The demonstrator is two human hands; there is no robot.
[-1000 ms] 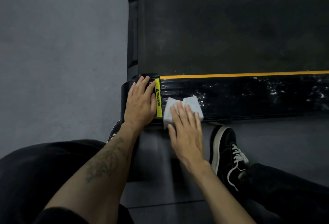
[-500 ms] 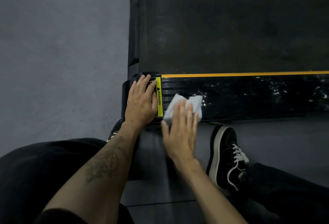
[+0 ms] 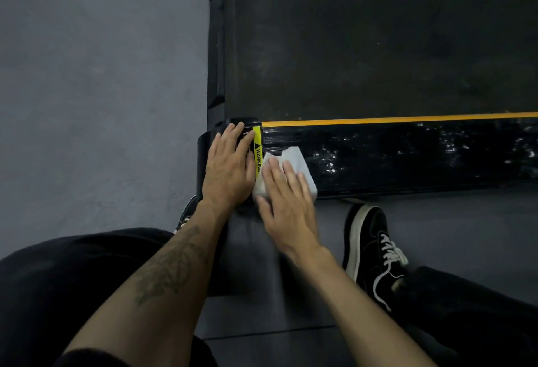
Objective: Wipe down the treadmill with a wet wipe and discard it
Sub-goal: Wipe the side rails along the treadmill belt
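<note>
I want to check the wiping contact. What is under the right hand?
The white wet wipe lies under the right hand, on the treadmill's black end cover. The surface beneath the wipe is hidden.

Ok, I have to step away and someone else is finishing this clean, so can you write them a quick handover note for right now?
Left hand: flat, fingers straight, resting on the treadmill's end cap beside the yellow warning label.
Right hand: flat, pressing the wet wipe onto the black rear cover, hard against the label.
Done: the cover shows wet streaks to the right of the wipe.
Left: whether the belt has been wiped cannot be told; wipe any remaining parts, then discard the wipe. No bin in view.
</note>
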